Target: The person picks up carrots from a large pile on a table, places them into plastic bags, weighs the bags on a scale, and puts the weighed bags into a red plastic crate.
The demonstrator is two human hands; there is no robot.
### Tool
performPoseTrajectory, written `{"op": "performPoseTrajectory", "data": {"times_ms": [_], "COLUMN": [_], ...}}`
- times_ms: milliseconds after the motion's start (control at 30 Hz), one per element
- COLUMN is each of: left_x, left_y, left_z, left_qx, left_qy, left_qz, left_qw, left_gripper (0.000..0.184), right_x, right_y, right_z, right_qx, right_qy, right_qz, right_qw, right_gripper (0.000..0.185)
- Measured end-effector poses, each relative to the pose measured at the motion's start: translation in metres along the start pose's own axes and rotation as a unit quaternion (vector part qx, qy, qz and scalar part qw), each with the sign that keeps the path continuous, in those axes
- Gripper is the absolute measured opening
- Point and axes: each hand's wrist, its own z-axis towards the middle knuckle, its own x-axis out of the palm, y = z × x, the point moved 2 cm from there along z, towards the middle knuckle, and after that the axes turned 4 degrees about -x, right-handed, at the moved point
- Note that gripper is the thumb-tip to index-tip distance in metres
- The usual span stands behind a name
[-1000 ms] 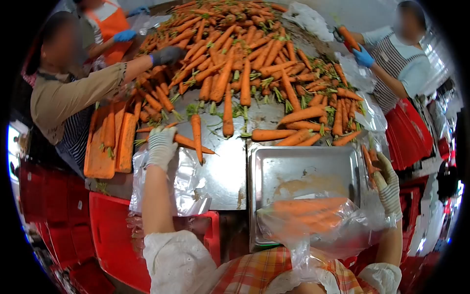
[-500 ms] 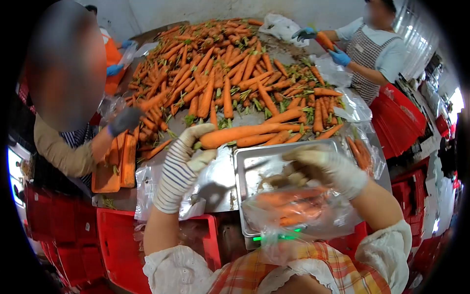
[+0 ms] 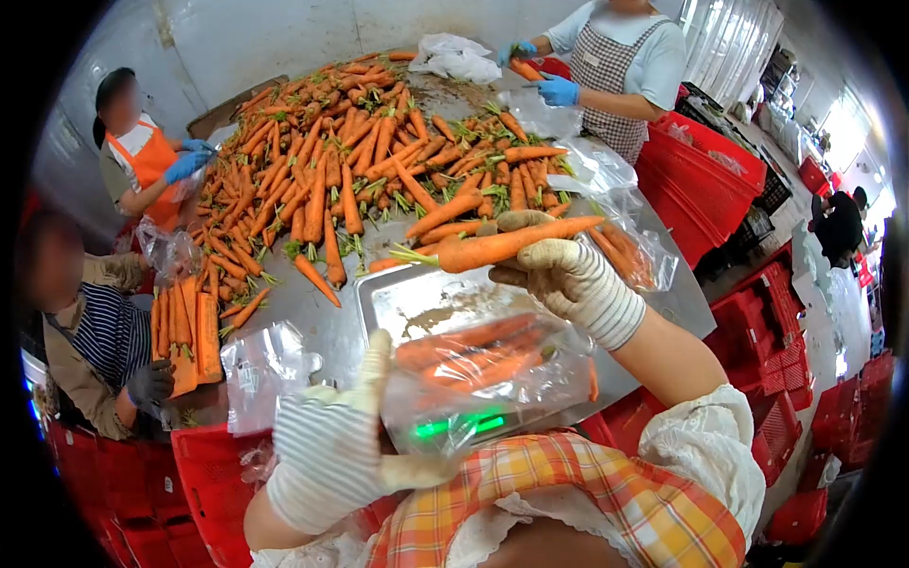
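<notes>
My right hand, in a striped cream glove, grips a large carrot above the weighing scale. The carrot lies nearly level, its green stub pointing left. My left hand, gloved alike, is held low with thumb and forefinger spread wide at the left side of a clear plastic bag. Whether it touches the bag I cannot tell. Several carrots fill the bag, which rests on the scale's metal tray. A green lit display shows through the plastic at the front.
A big carrot heap covers the table's far part. Plastic bags lie left of the scale. An orange tray of carrots sits farther left. Red crates stand below the edge. Co-workers stand left and far right; one holds a carrot.
My left hand has dropped from beside a carrot behind the scale to the bag's left side. My right hand has risen from over the bag and now grips a carrot. The view has swung right.
</notes>
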Motion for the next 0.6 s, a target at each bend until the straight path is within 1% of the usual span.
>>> {"op": "performPoseTrajectory", "data": {"times_ms": [33,67,100,133,167,200,233,267,300,367,400,433,500,533,567,600], "left_x": [0.009,0.025,0.038,0.044,0.06,0.075,0.073,0.06,0.055,0.054,0.051,0.05,0.05,0.046,0.04,0.037], "left_y": [-0.003,-0.003,-0.002,0.001,0.022,0.03,0.025,0.013,0.019,0.026,0.023,0.019,0.016,0.01,0.001,-0.005], "left_z": [-0.001,-0.001,-0.003,-0.002,-0.019,-0.032,-0.033,-0.036,-0.043,-0.044,-0.039,-0.035,-0.034,-0.031,-0.027,-0.026], "left_qx": [-0.003,-0.048,-0.091,-0.11,-0.118,-0.18,-0.237,-0.299,-0.311,-0.209,-0.181,-0.154,-0.162,-0.161,-0.143,-0.126], "left_qy": [0.002,0.102,0.2,0.269,0.201,0.161,0.112,0.059,0.029,-0.111,-0.161,-0.173,-0.19,-0.191,-0.153,-0.114], "left_qz": [-0.003,0.071,0.142,0.117,-0.134,-0.31,-0.472,-0.56,-0.609,-0.721,-0.768,-0.807,-0.799,-0.798,-0.78,-0.76], "left_qw": [1.0,0.991,0.965,0.95,0.963,0.92,0.842,0.771,0.729,0.651,0.593,0.544,0.548,0.549,0.589,0.627], "left_gripper": [0.116,0.112,0.107,0.092,0.073,0.059,0.047,0.036,0.03,0.025,0.022,0.023,0.038,0.038,0.047,0.056], "right_x": [-0.001,-0.005,-0.006,-0.006,-0.005,-0.005,-0.004,-0.003,0.001,0.028,0.041,0.05,0.073,0.08,0.086,0.093], "right_y": [0.002,0.003,0.006,0.011,0.015,0.019,0.027,0.032,0.036,0.049,0.052,0.051,0.04,0.026,0.013,0.0], "right_z": [-0.004,-0.007,-0.012,-0.018,-0.024,-0.029,-0.034,-0.038,-0.041,-0.053,-0.055,-0.058,-0.067,-0.066,-0.065,-0.064], "right_qx": [-0.017,-0.016,-0.01,-0.019,-0.026,-0.041,-0.043,-0.071,-0.099,-0.142,-0.182,-0.194,-0.158,-0.15,-0.156,-0.172], "right_qy": [0.009,0.001,0.0,0.007,0.012,-0.003,0.016,0.017,0.017,0.026,0.077,0.098,0.171,0.215,0.262,0.308], "right_qz": [-0.014,-0.013,-0.014,-0.026,-0.036,-0.065,-0.103,-0.094,-0.085,-0.09,-0.107,-0.18,-0.205,-0.335,-0.464,-0.567], "right_qw": [1.0,1.0,1.0,0.999,0.999,0.997,0.994,0.993,0.991,0.985,0.975,0.959,0.951,0.905,0.832,0.744], "right_gripper": [0.044,0.045,0.045,0.046,0.047,0.048,0.048,0.045,0.043,0.041,0.038,0.044,0.04,0.033,0.026,0.02]}}
